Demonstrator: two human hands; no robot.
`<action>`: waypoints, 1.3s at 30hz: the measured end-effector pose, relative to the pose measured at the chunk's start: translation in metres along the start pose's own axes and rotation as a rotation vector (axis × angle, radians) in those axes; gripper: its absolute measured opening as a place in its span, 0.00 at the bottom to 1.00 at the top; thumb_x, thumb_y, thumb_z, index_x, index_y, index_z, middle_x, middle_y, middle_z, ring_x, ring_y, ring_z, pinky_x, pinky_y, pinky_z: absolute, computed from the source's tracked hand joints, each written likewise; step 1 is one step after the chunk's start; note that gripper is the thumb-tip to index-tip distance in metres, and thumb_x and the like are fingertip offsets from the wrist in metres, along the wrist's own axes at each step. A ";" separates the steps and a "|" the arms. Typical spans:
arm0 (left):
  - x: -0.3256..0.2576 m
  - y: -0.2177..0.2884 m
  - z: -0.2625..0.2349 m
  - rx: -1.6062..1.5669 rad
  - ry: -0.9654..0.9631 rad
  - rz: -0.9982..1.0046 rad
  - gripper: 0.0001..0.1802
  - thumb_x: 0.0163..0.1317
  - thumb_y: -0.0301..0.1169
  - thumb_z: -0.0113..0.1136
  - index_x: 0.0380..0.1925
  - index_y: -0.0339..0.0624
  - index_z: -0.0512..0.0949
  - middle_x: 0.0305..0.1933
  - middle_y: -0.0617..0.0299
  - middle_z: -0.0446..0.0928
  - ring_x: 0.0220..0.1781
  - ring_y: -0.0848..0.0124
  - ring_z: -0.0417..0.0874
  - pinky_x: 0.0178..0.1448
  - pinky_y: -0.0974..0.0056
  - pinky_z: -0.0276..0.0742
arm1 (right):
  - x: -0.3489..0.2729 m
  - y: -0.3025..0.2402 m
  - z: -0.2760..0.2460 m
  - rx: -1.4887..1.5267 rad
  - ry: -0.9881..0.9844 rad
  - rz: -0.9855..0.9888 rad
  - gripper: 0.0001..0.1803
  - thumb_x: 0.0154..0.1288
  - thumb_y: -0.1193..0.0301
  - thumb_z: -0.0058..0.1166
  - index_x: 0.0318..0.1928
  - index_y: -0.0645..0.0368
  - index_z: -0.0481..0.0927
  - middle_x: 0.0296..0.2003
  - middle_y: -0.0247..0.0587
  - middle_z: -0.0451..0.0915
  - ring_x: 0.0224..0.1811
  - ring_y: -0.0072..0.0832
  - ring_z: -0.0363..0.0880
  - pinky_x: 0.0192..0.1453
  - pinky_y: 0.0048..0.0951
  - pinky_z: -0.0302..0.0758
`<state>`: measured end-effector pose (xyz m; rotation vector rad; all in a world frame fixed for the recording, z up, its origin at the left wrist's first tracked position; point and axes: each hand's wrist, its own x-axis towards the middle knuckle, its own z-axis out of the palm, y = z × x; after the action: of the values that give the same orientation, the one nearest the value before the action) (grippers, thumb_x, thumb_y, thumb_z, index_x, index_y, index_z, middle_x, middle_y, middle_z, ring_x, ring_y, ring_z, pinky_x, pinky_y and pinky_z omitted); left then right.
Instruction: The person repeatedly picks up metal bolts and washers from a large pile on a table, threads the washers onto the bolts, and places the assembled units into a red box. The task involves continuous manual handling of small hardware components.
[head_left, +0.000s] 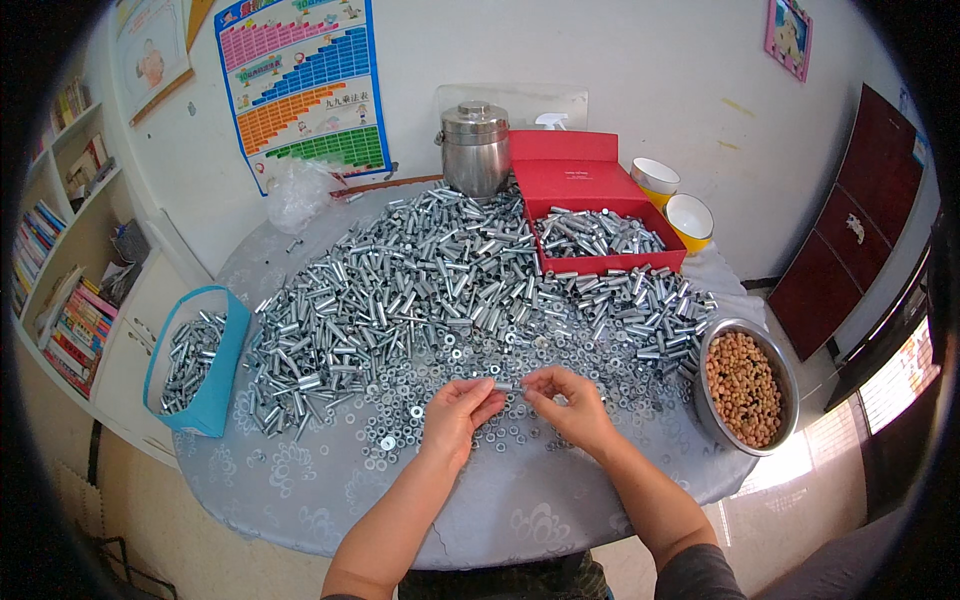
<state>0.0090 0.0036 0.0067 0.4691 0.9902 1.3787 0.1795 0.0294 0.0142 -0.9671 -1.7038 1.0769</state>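
Observation:
My left hand (458, 412) and my right hand (565, 403) meet over the near middle of a round table (480, 510). Between their fingertips they pinch one small silver metal sleeve (507, 385), each hand on one end. Loose silver washers and nuts (440, 360) lie scattered around both hands. Behind them spreads a big heap of silver metal sleeves (420, 280) that covers most of the tabletop.
A red box (600, 262) with sleeves stands at the back right. A blue box (200, 400) with sleeves sits at the left edge. A steel bowl of brown nuts (745, 385) is at right. A steel canister (474, 150), two yellow cups (672, 200) and a plastic bag (298, 195) stand behind.

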 end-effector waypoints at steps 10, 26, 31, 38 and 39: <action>-0.008 0.008 0.007 0.115 -0.173 -0.037 0.10 0.57 0.26 0.57 0.37 0.30 0.73 0.37 0.48 0.78 0.35 0.66 0.82 0.40 0.67 0.81 | 0.006 -0.002 -0.017 0.151 -0.032 0.121 0.11 0.56 0.75 0.58 0.41 0.61 0.79 0.33 0.32 0.78 0.35 0.17 0.74 0.40 0.18 0.71; -0.002 0.008 0.000 0.047 -0.136 0.014 0.09 0.58 0.26 0.56 0.38 0.33 0.74 0.37 0.51 0.78 0.33 0.69 0.81 0.39 0.66 0.81 | 0.010 0.018 -0.024 -0.690 0.018 -0.214 0.07 0.44 0.70 0.62 0.26 0.57 0.81 0.24 0.41 0.78 0.29 0.38 0.76 0.35 0.36 0.71; -0.002 0.006 0.000 0.071 -0.132 0.009 0.09 0.58 0.26 0.55 0.38 0.33 0.74 0.36 0.51 0.78 0.33 0.70 0.81 0.38 0.66 0.81 | 0.011 0.028 -0.020 -0.623 -0.005 -0.185 0.08 0.43 0.71 0.64 0.26 0.57 0.80 0.22 0.38 0.76 0.27 0.33 0.74 0.32 0.32 0.70; -0.002 0.006 0.000 0.116 -0.114 -0.024 0.10 0.58 0.27 0.56 0.38 0.32 0.74 0.35 0.52 0.78 0.32 0.70 0.80 0.37 0.67 0.81 | 0.010 0.014 -0.018 0.043 0.071 0.196 0.07 0.52 0.73 0.61 0.30 0.61 0.78 0.28 0.35 0.79 0.31 0.21 0.75 0.37 0.21 0.71; -0.002 0.006 0.000 0.132 -0.116 -0.033 0.10 0.58 0.27 0.56 0.37 0.32 0.74 0.35 0.51 0.78 0.32 0.70 0.81 0.37 0.67 0.81 | 0.011 0.015 -0.018 0.229 0.076 0.213 0.06 0.54 0.74 0.60 0.31 0.62 0.78 0.29 0.34 0.79 0.32 0.18 0.75 0.38 0.19 0.71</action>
<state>0.0062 0.0028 0.0121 0.6219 0.9927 1.2476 0.1955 0.0484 0.0078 -1.0430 -1.4032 1.3255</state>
